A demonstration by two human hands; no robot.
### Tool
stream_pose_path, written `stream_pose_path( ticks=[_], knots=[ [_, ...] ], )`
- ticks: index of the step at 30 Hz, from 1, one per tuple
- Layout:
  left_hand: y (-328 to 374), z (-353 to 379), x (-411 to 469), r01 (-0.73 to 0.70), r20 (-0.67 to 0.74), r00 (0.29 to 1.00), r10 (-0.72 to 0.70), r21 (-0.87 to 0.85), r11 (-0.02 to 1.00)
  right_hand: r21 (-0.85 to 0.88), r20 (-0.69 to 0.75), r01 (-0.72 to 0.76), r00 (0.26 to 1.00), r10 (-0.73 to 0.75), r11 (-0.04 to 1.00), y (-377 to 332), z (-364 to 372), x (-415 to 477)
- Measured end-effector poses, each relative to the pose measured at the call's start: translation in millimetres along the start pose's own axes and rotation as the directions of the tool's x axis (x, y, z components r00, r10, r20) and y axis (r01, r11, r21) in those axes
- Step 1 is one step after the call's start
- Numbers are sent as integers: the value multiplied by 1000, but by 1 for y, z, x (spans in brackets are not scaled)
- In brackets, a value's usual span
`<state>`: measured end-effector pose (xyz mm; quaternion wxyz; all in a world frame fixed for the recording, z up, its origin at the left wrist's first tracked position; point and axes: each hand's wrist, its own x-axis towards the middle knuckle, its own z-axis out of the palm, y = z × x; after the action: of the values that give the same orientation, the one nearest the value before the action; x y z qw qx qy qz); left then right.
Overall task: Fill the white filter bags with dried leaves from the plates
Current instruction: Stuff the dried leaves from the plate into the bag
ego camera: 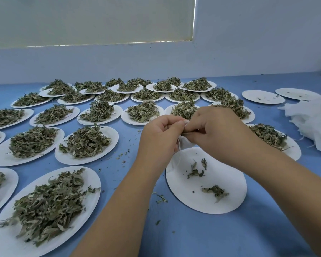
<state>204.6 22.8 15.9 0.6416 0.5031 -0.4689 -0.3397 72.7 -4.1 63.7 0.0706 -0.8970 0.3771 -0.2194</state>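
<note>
– Both hands pinch the one small white filter bag [186, 143] at its top: the left hand [159, 134] has curled fingers closed on one side of the mouth, and the right hand [217, 130] nips the other side between thumb and fingertips.

– Is anything in the bag?

– Most of it is hidden behind the fingers, so I cannot tell how full it is. Its thin drawstring [177, 158] hangs down under the left hand.

– And below the grip?

– A white near plate [193, 199] lies directly under the bag, holding only a few scattered dried leaves [216, 191].

– What about the other plates?

– Left of the grip and beyond it, rows of white plates each carry a heap of the same leaves; the closest is the heaped plate [6, 242] to the lower left. Just right of the right hand, another full plate [293, 151] peeks out from behind the wrist.

– Further right?

– A loose pile of white bags [315, 125] sits well right of the grip, and beyond it are two almost bare plates [263, 97] with only crumbs. Leaf bits dot the blue table cover [193, 234] beneath the forearms.
</note>
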Motion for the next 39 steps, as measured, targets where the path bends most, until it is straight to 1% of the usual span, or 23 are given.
stream_pose_path(
  ticks=[2,4,5,8,10,12,14,16,17,18,20,24,27,30,33,35,36,37,39],
  knots=[
    [-1,-1,1,-15,-13,1000,15,20,1000,144,-37,-4,999,9,990,5,-1,-2],
    [-1,-2,1,-30,-29,999,31,38,999,326,-73,-20,996,46,945,11,-4,-4],
    [-1,-2,1,-35,-37,999,37,46,998,388,-84,-26,995,63,921,14,-5,-5],
    [-1,-2,1,-47,-61,997,51,66,997,511,-111,-56,985,130,858,21,-9,-5],
    [0,-1,1,-49,-72,996,54,71,996,551,-94,-85,982,163,830,25,-7,-4],
    [0,-1,1,-48,-75,996,53,68,997,548,-34,-152,979,203,823,31,-2,0],
    [0,-2,1,-45,-69,996,49,60,997,543,84,-241,969,234,804,35,3,3],
    [0,-2,1,-46,-52,997,49,58,997,589,211,-307,951,225,747,35,6,6],
    [0,-2,1,-49,-44,998,52,62,997,616,251,-328,943,217,716,35,8,7],
    [-1,-2,1,-52,-40,998,55,70,996,633,279,-346,937,213,692,34,9,9],
    [-1,-2,1,-47,-43,998,51,82,996,631,308,-369,926,216,682,33,11,13],
    [-1,-3,0,-23,-54,998,27,75,997,599,288,-361,930,229,715,28,12,21],
    [-1,-1,-1,-51,-61,997,57,98,994,570,243,-351,936,255,743,25,13,23],
    [1,1,-4,-97,-49,993,104,135,986,441,172,-342,939,296,829,21,15,25],
    [2,1,-5,-84,20,996,83,80,993,260,83,-295,955,283,919,15,20,26],
    [2,0,-5,-75,21,997,74,67,995,194,44,-264,964,260,945,15,23,24],
    [2,0,-4,-74,6,997,74,76,994,236,51,-256,967,251,938,17,23,22],
    [2,-1,-3,-78,-13,997,79,86,993,325,73,-249,969,238,913,18,22,20],
    [1,-2,-2,-92,-54,994,97,93,991,490,114,-234,972,204,840,23,16,15]
  ],
)
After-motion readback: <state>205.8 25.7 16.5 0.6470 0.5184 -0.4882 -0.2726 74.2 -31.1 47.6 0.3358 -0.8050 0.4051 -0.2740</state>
